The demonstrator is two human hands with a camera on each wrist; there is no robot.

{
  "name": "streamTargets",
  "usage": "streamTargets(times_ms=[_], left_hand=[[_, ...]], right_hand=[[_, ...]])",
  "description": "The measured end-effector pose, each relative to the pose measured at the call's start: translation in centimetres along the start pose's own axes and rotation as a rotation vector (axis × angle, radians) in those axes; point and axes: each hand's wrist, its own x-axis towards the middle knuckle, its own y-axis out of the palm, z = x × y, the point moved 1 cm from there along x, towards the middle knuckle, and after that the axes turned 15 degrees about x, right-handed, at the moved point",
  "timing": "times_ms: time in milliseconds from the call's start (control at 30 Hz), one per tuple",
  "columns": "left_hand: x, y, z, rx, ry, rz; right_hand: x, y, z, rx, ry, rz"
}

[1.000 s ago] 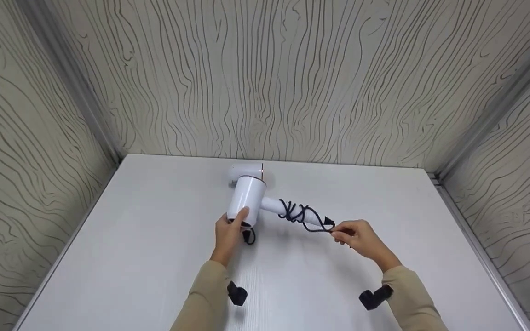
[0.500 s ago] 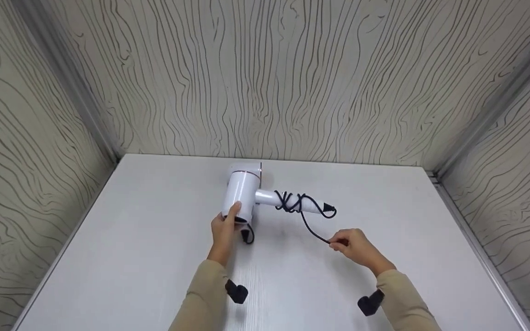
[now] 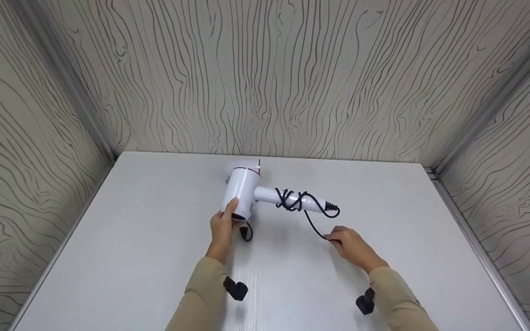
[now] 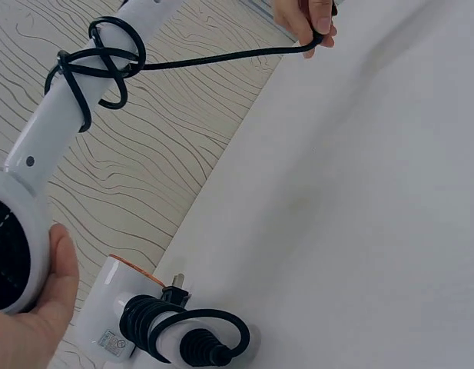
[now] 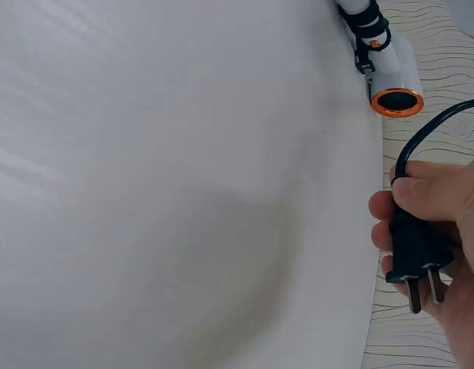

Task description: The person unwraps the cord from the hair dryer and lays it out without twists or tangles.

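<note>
My left hand grips a white hair dryer by the barrel, thumb on top, holding it above the table. Its handle points right, with a black cord wound loosely round it in crossing loops. The cord's free end runs to my right hand. In the right wrist view that hand holds the two-pin plug, thumb and fingers round it, prongs bare. A second white hair dryer lies on the table behind the first, partly hidden in the head view. Its cord is coiled tightly round its handle.
The white table reaches back to a wood-grain patterned wall. Similar panels stand left and right, with grey metal rails along the sides. A black wrist mount sticks out from each sleeve.
My right hand has drawn a length of cord away from the handle, down toward me, then moved slightly left. The held hair dryer has shifted a little, its handle now more level.
</note>
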Motion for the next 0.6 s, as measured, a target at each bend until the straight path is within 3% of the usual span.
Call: streamTargets(times_ms=[167, 600], left_hand=[[-0.1, 0.1, -0.1, -0.033, -0.033, 0.006], [-0.5, 0.5, 0.2, -0.015, -0.057, 0.041]], right_hand=[[0.1, 0.1, -0.9, -0.030, 0.040, -0.068], [-0.3, 0.1, -2.9, -0.016, 0.168, -0.301]])
